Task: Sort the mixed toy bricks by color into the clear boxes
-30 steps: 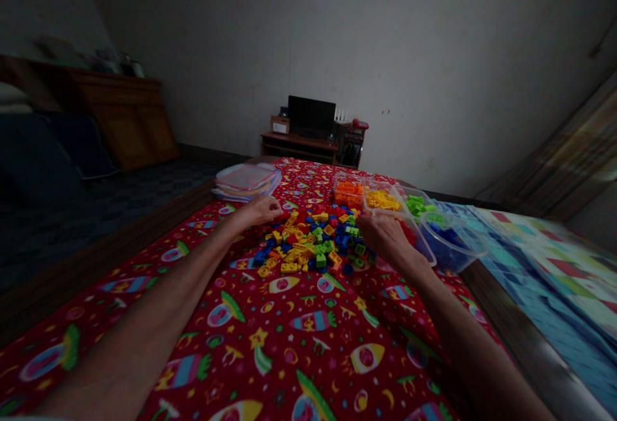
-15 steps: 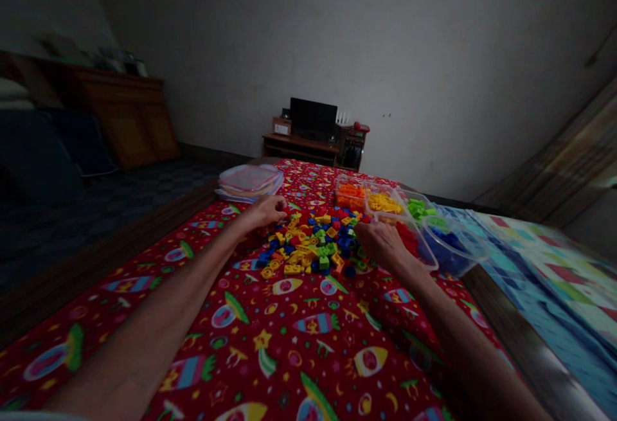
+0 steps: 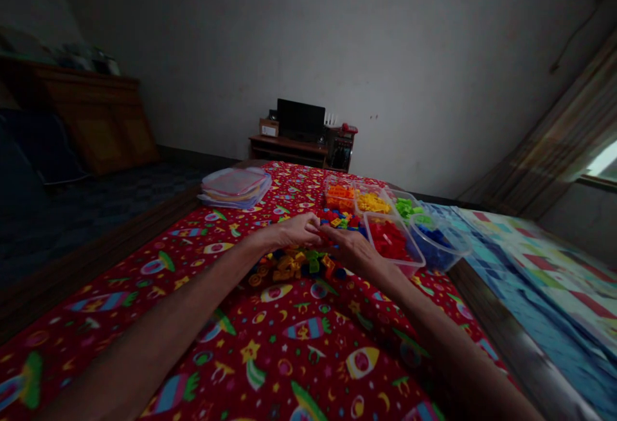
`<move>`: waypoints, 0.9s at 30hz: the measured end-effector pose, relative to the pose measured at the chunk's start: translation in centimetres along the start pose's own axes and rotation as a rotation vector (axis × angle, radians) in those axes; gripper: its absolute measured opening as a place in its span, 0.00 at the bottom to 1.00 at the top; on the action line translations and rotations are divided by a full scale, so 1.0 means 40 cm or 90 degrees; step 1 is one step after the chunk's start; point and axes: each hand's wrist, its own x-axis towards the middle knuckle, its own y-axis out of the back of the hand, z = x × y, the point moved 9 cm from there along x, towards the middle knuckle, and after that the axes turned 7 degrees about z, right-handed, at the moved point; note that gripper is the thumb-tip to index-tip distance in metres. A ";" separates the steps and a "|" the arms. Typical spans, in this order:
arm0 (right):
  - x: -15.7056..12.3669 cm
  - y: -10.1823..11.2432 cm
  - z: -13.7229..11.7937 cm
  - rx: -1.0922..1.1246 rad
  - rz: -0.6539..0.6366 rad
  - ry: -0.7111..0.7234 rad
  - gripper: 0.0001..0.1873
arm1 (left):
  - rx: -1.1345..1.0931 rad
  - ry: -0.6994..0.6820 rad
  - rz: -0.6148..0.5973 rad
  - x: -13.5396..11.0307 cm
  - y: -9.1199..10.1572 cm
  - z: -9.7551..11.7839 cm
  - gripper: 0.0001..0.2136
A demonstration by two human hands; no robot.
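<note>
My left hand (image 3: 296,231) and my right hand (image 3: 344,249) meet fingertip to fingertip above a pile of small plastic building bricks (image 3: 294,265). The pile is yellow, green, blue and red, and the hands hide its middle. Whether either hand holds a brick is hidden. Just right of my right hand stands a clear tub of red bricks (image 3: 390,241). Beyond it are clear tubs of orange bricks (image 3: 339,196), yellow bricks (image 3: 371,202) and green bricks (image 3: 405,207). A clear tub of blue bricks (image 3: 434,249) sits at the far right.
A stack of clear plastic lids (image 3: 234,188) lies on the red rocket-print bedsheet (image 3: 308,337) to the left. A wooden bed edge (image 3: 120,234) runs along the left, a patterned quilt (image 3: 544,286) lies right, and a low shelf with a monitor (image 3: 300,120) stands beyond.
My hands have moved inward and now touch above the pile, with my right hand off the red tub's rim. The view has shifted, and the bricks sit lower in the picture.
</note>
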 end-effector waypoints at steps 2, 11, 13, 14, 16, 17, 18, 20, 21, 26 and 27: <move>0.001 -0.003 0.002 -0.012 -0.017 -0.017 0.14 | -0.015 0.012 0.009 0.001 0.003 -0.005 0.17; -0.025 0.146 0.150 -0.223 0.014 -0.229 0.15 | 0.127 -0.088 0.105 0.037 0.111 0.009 0.17; -0.054 0.183 0.214 -0.253 0.001 -0.288 0.15 | 0.209 -0.107 0.183 0.040 0.181 -0.003 0.16; -0.072 0.197 0.245 -0.259 -0.014 -0.314 0.15 | 0.258 -0.109 0.236 0.038 0.220 -0.013 0.16; -0.107 0.214 0.296 -0.253 -0.052 -0.353 0.14 | 0.362 -0.109 0.328 0.030 0.285 -0.036 0.16; -0.121 0.220 0.313 -0.247 -0.066 -0.365 0.14 | 0.400 -0.111 0.354 0.027 0.304 -0.049 0.17; -0.130 0.228 0.324 -0.246 -0.068 -0.373 0.14 | 0.427 -0.114 0.361 0.025 0.314 -0.063 0.18; -0.135 0.245 0.328 -0.264 -0.039 -0.385 0.15 | 0.446 -0.120 0.330 0.030 0.311 -0.093 0.21; -0.131 0.252 0.320 -0.277 -0.017 -0.389 0.15 | 0.448 -0.122 0.304 0.034 0.302 -0.108 0.23; -0.053 0.186 0.200 -0.251 -0.021 -0.299 0.17 | 0.479 -0.111 0.239 0.054 0.270 -0.153 0.22; -0.032 0.159 0.167 -0.238 -0.038 -0.262 0.17 | 0.485 -0.105 0.246 0.057 0.272 -0.156 0.21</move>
